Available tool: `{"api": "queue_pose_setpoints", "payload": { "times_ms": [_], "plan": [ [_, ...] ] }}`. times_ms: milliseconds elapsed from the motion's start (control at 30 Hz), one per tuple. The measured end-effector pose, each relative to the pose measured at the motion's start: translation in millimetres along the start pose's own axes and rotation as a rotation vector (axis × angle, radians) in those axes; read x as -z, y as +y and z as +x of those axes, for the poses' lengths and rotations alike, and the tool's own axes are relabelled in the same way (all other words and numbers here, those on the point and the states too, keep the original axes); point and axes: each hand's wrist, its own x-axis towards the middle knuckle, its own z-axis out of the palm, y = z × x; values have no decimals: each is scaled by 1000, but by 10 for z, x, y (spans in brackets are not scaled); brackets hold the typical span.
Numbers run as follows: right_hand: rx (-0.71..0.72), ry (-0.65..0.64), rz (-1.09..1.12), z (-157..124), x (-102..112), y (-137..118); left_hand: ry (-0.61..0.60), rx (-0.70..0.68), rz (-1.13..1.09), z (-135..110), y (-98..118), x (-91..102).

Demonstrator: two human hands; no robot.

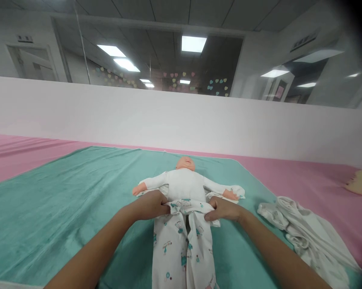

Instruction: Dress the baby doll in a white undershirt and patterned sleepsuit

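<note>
A baby doll (187, 184) lies on its back on a teal cloth, head away from me and arms spread out. It wears a white long-sleeved top and printed white pants (170, 249) over its legs. My left hand (152, 205) pinches the waistband at the doll's left-of-view side, and my right hand (224, 208) pinches it at the other side. Between them the waistband (187, 206) is stretched across the doll's lower belly. Another printed white garment (239, 192) is spread beneath the doll's arms, mostly hidden.
To the right lies a crumpled white garment (310, 241), partly on the teal cloth (63, 208) and partly over the pink cover (319, 180). A beige object (361, 182) sits at the right edge. A white low wall (168, 118) with glass above runs behind.
</note>
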Motion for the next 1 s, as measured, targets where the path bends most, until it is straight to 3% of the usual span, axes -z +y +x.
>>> {"api": "queue_pose_setpoints", "payload": {
  "times_ms": [233, 500, 600, 767, 1000],
  "plan": [
    [4, -118, 384, 6, -116, 93, -104, 32, -74, -36, 41, 28],
    [100, 58, 315, 75, -152, 221, -312, -89, -48, -145, 219, 121],
    [112, 175, 363, 111, -150, 297, -227, -110, -91, -121, 197, 26],
    [100, 303, 436, 147, -133, 332, -20, 6, -82, -20, 107, -159],
    [195, 316, 373, 120, -183, 179, 207, 65, -180, 113, -55, -253]
  ]
}}
